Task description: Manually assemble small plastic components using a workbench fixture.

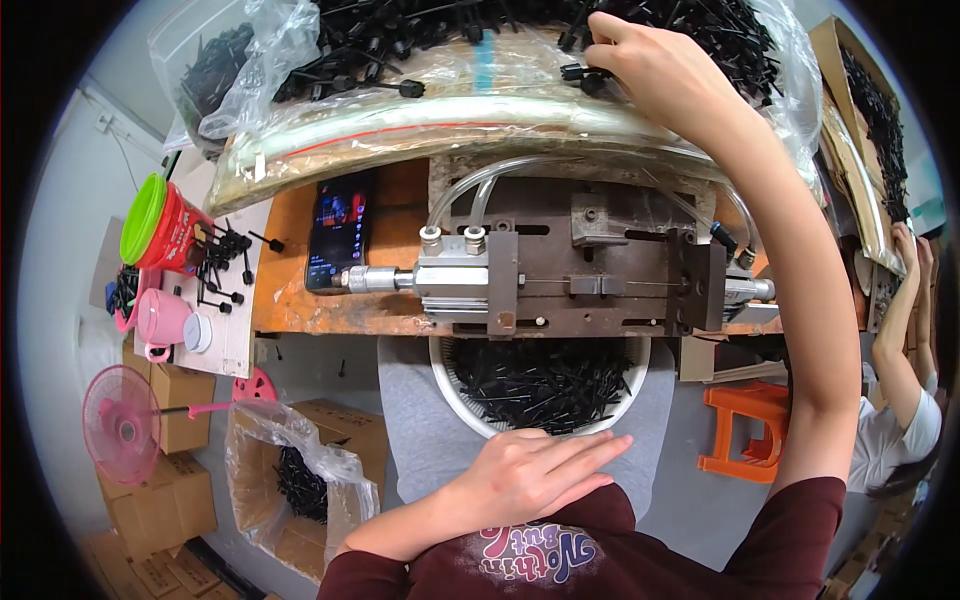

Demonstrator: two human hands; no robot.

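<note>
- The right hand (pixel 640 60) reaches beyond the metal press fixture (pixel 575 275) into the clear bag of black plastic pins (pixel 500 40), fingertips pinched on one pin (pixel 585 75).
- The left hand (pixel 540 475) lies flat, fingers released, holding nothing, just nearer than the white basin of pins (pixel 540 385) below the fixture.
- To do this well, lift one pin cleanly, without snagging its neighbours.
</note>
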